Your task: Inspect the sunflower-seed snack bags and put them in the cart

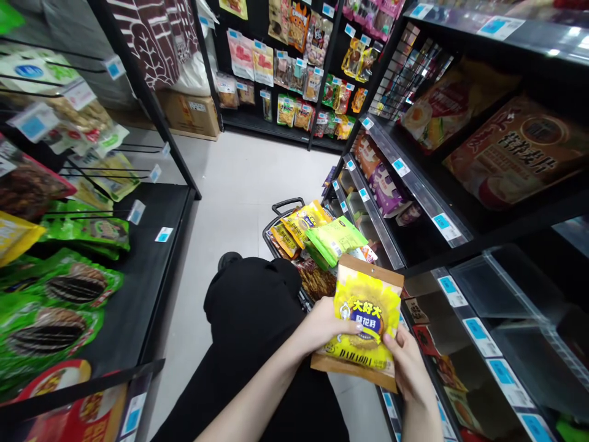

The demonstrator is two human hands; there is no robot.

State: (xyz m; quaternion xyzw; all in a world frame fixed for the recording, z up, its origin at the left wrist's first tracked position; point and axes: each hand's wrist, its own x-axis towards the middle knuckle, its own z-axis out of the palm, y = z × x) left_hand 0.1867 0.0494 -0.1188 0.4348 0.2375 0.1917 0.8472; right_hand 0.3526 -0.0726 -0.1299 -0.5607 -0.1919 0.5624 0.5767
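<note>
A yellow-and-brown sunflower seed packet (363,319), printed with a sunflower and a blue label, is held face-up at five o'clock, its top edge tilted slightly toward one o'clock.

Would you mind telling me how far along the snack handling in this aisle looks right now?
Done: the low shelf bins on the right look mostly unfilled. In hand: the left hand and right hand grip one yellow sunflower seed bag between them. Left: the basket ahead holds a heap of packets, among them a light green packet and yellow packets.
</note>
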